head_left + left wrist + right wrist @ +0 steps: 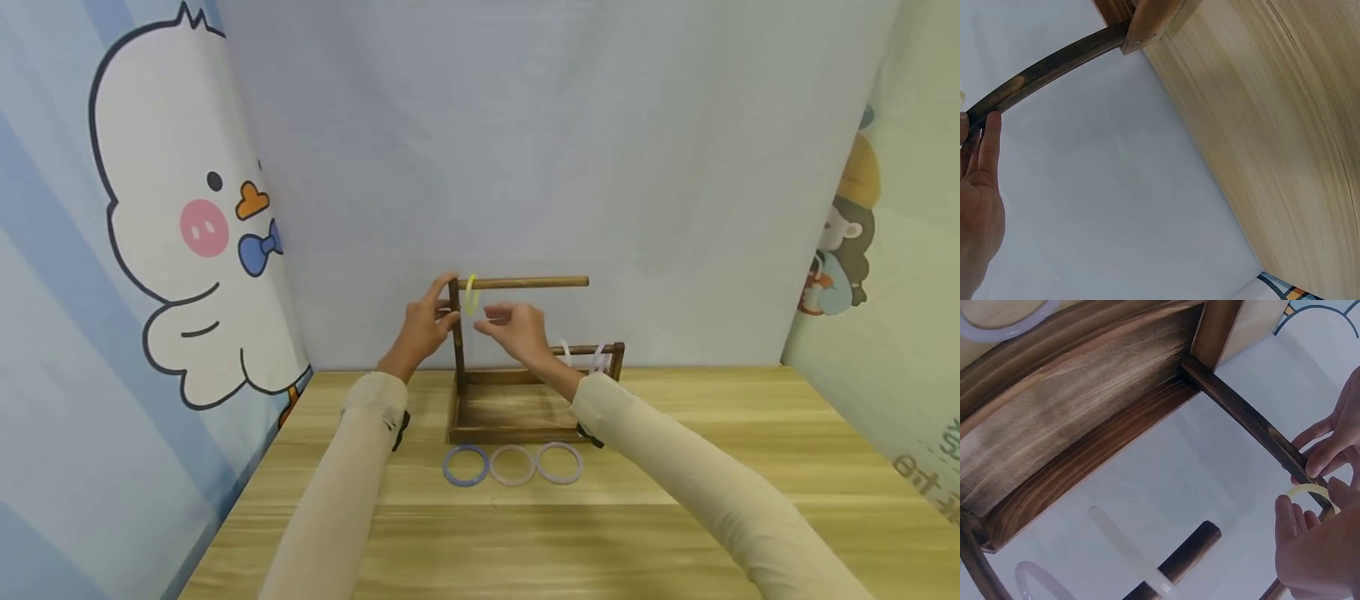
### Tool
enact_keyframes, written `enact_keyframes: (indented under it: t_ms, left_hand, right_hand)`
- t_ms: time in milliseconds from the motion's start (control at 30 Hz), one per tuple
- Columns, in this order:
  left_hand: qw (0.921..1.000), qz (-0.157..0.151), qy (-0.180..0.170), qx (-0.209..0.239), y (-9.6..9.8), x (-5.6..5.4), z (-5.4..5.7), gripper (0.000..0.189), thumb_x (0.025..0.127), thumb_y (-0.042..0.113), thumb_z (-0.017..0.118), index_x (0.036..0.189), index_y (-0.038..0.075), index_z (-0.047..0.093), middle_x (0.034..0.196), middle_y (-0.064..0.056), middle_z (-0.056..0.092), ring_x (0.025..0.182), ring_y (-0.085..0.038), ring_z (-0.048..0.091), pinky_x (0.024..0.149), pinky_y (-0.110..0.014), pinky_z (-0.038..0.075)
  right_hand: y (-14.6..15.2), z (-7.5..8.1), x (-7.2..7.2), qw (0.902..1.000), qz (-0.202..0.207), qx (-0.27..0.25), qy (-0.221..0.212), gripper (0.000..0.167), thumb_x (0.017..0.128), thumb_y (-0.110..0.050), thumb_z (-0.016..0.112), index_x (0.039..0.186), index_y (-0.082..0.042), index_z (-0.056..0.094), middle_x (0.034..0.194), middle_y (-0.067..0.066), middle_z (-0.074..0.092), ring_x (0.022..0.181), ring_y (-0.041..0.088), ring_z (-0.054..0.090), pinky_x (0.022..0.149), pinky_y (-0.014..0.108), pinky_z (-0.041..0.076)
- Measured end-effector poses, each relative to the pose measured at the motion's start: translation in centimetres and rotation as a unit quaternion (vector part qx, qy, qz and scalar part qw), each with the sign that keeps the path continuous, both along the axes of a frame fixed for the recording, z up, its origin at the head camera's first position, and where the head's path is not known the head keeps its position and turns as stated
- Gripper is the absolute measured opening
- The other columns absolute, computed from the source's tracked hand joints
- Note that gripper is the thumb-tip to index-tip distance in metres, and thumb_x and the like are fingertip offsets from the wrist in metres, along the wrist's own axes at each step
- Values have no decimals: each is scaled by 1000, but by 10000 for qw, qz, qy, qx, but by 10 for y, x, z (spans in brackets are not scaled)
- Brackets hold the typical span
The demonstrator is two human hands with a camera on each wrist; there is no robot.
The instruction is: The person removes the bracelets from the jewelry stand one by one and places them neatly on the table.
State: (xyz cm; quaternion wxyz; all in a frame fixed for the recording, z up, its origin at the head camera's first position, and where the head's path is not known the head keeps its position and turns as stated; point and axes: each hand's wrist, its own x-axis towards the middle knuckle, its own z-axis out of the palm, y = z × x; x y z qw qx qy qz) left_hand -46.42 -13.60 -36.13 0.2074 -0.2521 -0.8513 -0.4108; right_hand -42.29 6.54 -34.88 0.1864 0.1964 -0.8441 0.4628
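A table (675,475) of pale, streaked wood grain is backed by a grey-white cloth (570,150) and flanked by a blue-striped cloth (60,400) on the left and a pale green cloth (907,275) on the right. On it is set a rack (495,377) of dark-stained wood with a shallow tray (517,435), a post (459,350) and a round upper bar (540,282). The post is gripped near its top by the left hand (426,327). Close beside it, a thin yellow ring (468,293) is hung on the upper bar; near the ring the right hand (522,330) is held with fingers loosely bent and nothing gripped. A blue ring (466,483), a pinkish ring (512,483) and a lilac ring (559,481) are laid in a row before the tray.
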Motion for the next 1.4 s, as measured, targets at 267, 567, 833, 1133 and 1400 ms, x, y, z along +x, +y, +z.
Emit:
enact_keyframes:
  t_ms: [267,567,833,1133,1400]
  left_hand:
    - [10000,-74,17,-36,-3,0,-2,70,99,-3,67,159,17,37,127,-32,66,120,-38,68,92,-39,64]
    - [9998,-115,150,40,-3,-2,-1,68,98,-4,67,157,15,39,130,-34,64,121,-37,68,96,-37,62]
    - [10000,-26,54,-45,-4,-2,-3,70,99,-4,66,158,22,38,128,-31,66,120,-35,68,94,-37,63]
    - [9999,71,73,-20,-2,-2,0,70,98,-4,68,158,19,39,124,-30,69,115,-37,71,89,-37,65]
    - [9999,17,145,-78,-3,0,-1,71,98,-5,68,158,19,39,123,-32,68,115,-38,71,90,-39,65]
  right_hand:
    - [-23,5,-8,9998,-80,-107,134,34,93,-21,82,117,2,76,114,17,76,98,29,77,85,43,66]
    - [-35,9,-14,9991,-245,-322,90,32,95,-19,79,119,1,76,111,16,77,100,29,76,88,43,64]
    - [-39,7,-17,9986,-337,-391,115,29,96,-15,78,119,2,75,109,16,78,101,28,76,89,43,65]
    - [-29,7,-18,9971,-548,-506,143,24,99,-10,72,119,3,75,107,17,77,100,28,77,84,38,66]
    - [-14,3,-18,9952,-666,-697,172,22,98,-7,72,117,4,76,105,19,77,95,29,78,77,32,67]
